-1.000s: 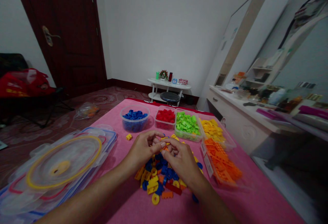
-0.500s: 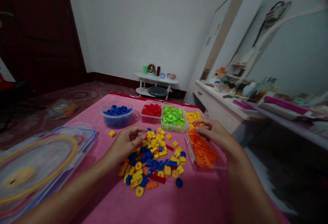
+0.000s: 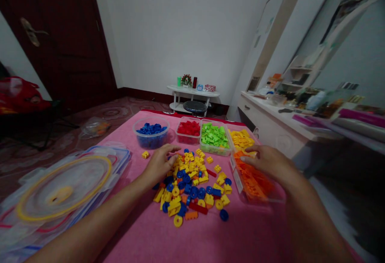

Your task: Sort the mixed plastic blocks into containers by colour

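Your right hand [image 3: 269, 162] is now away from the mixed pile [image 3: 194, 192] and over the orange-brick box [image 3: 237, 178], and the orange piece showing between its fingers half a second ago is no longer visible there; this suggests that one brick is now let go among its own colour. Thumb and forefinger stand slightly apart above the box's far end, near the yellow bricks [image 3: 241, 138], with nothing plainly between them (contact with the orange bricks [image 3: 255, 184] beneath is too blurred to judge). Your left hand [image 3: 161, 162] is at the pile's far-left edge, fingers loosely curled; whether it grips a piece, you cannot tell. Many blue, yellow, orange and red pieces lie loose before you on the pink cloth [image 3: 192, 245], outside the boxes.
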The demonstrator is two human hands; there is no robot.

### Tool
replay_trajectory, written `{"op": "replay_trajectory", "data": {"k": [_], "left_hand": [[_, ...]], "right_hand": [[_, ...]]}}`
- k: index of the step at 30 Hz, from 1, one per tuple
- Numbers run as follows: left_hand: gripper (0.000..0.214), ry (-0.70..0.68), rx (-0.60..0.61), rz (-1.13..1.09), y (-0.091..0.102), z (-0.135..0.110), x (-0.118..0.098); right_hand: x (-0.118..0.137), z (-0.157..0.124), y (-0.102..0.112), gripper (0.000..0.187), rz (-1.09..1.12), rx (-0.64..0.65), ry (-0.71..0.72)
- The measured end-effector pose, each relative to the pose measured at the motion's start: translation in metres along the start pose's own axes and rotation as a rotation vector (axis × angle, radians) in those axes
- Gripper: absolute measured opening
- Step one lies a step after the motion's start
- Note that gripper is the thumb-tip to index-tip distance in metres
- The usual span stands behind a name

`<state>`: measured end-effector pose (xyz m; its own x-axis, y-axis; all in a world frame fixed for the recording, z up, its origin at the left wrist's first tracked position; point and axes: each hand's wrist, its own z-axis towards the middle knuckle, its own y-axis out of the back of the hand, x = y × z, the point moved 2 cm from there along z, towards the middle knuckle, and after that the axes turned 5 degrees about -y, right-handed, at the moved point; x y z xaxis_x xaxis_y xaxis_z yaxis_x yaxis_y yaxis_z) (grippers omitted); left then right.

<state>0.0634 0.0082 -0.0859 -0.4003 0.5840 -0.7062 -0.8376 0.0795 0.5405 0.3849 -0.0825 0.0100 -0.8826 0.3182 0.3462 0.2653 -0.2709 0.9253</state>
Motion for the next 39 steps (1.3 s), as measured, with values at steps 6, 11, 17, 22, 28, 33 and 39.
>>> {"op": "replay_trajectory", "data": {"k": [6,11,17,22,28,33,39], "left_hand": [[0.042,-0.089,0.251,0.258,-0.019,0.015,0.008],[0.029,0.055,0.445,0.473,-0.026,0.031,-0.004],[0.028,0.182,0.468,0.548,-0.032,0.045,-0.016],[0.027,0.226,0.446,0.484,-0.035,0.051,-0.012],[0.029,0.183,0.424,0.327,-0.035,0.051,-0.002],[0.028,0.194,0.312,0.150,-0.026,0.044,0.005],[0.017,0.293,0.094,-0.210,0.001,0.036,0.019]], "right_hand": [[0.076,-0.026,-0.038,0.026,0.064,0.101,0.276],[0.103,-0.041,-0.079,0.019,0.091,0.174,0.399],[0.104,-0.046,-0.088,0.022,0.088,0.228,0.422],[0.112,-0.054,-0.080,0.021,0.112,0.269,0.460],[0.126,-0.084,-0.080,0.023,0.173,0.719,0.602],[0.128,-0.085,-0.094,0.014,0.110,0.620,0.577],[0.120,-0.069,-0.102,0.017,-0.071,0.287,0.403]]}}
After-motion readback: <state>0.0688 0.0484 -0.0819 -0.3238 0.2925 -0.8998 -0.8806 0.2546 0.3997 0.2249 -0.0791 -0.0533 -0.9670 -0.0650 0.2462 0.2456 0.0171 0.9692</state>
